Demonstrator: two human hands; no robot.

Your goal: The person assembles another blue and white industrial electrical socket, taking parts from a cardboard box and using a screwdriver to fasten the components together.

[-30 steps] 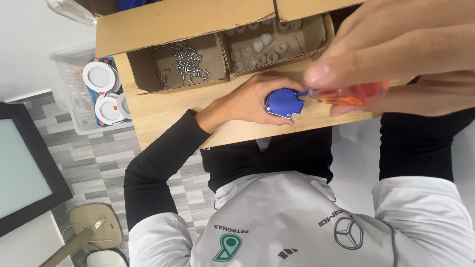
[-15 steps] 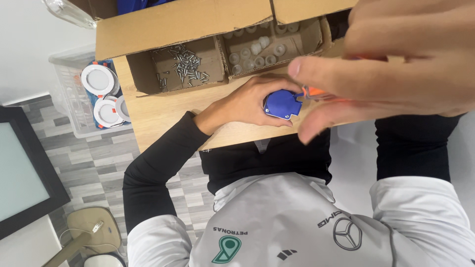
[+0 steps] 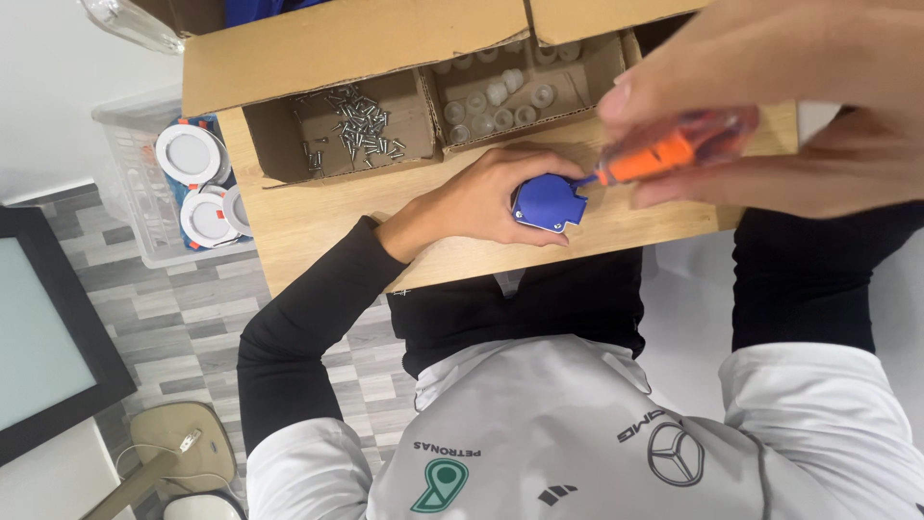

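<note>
My left hand (image 3: pixel 476 197) rests on the wooden table (image 3: pixel 308 226) and grips a small blue plug housing (image 3: pixel 546 202). My right hand (image 3: pixel 808 96), close to the camera and blurred, holds a screwdriver with an orange and clear handle (image 3: pixel 669 149). The screwdriver's tip meets the upper right side of the blue housing. Both of my arms wear black sleeves under a white shirt.
An open cardboard box (image 3: pixel 337 48) at the table's far side has one compartment of loose screws (image 3: pixel 351 120) and one of small pale round caps (image 3: pixel 500 96). A clear plastic crate of white round fittings (image 3: pixel 192 178) stands left of the table. A dark-framed screen (image 3: pixel 48 337) is at far left.
My right hand has rolled around the screwdriver, so the orange handle shows again between its fingers, tip still at the housing. My left hand keeps its hold on the blue housing.
</note>
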